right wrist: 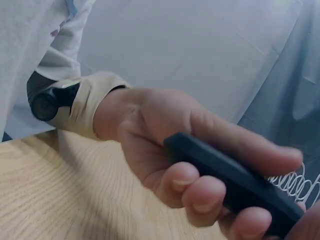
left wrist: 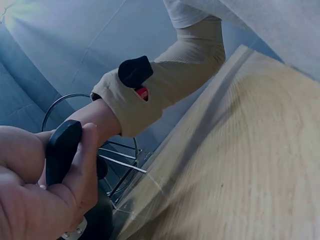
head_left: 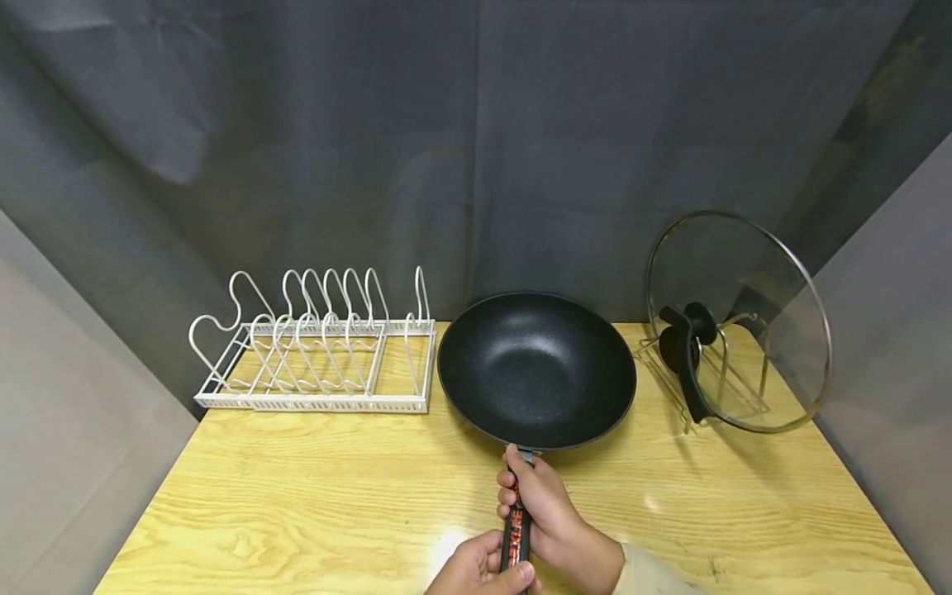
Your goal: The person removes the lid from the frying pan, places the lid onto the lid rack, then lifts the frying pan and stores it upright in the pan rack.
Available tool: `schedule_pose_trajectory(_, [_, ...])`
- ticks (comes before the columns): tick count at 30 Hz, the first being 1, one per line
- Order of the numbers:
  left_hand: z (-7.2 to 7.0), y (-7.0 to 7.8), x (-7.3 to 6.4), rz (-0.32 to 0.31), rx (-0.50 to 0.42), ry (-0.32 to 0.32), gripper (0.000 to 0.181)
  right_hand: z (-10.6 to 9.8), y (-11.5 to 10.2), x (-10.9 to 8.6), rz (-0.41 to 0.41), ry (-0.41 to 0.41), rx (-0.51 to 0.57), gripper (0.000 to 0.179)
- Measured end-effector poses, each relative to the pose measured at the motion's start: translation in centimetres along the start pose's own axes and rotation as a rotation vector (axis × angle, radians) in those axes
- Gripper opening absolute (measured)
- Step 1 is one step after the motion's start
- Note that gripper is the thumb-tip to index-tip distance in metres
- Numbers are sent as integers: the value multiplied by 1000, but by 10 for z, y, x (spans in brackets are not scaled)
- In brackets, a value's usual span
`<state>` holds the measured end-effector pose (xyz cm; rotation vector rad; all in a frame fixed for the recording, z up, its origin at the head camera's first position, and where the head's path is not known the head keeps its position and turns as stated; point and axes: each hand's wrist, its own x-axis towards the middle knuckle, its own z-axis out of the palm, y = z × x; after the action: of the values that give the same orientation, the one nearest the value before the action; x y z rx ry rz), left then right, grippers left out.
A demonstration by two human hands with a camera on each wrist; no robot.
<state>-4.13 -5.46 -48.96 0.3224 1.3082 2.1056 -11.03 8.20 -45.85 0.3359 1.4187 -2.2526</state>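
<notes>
A black wok [head_left: 535, 372] faces up in the middle of the head view, its long handle [head_left: 515, 537] pointing toward me. Red lettering runs along that handle. My right hand [head_left: 546, 504] grips it near the wok, thumb lying along the top. Closer to me, my left hand [head_left: 479, 566] holds the handle's rear part, with its thumb over it. The left wrist view shows the black handle end [left wrist: 62, 150] between the fingers of the left hand [left wrist: 60, 195]. In the right wrist view, curled fingers of the left hand [right wrist: 170, 130] wrap the handle [right wrist: 235, 180].
On the left of the wooden table [head_left: 297, 496] stands a white wire rack [head_left: 312, 402] with several upright loops. To the right, a glass lid [head_left: 759, 330] with a black handle leans in a metal wire stand [head_left: 766, 364]. A dark curtain [head_left: 476, 149] hangs behind.
</notes>
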Motion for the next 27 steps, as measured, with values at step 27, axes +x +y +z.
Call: schedule_pose_trajectory(27, [3,15,2,109,18,-75,26,5,-13,1,11,8,38,19])
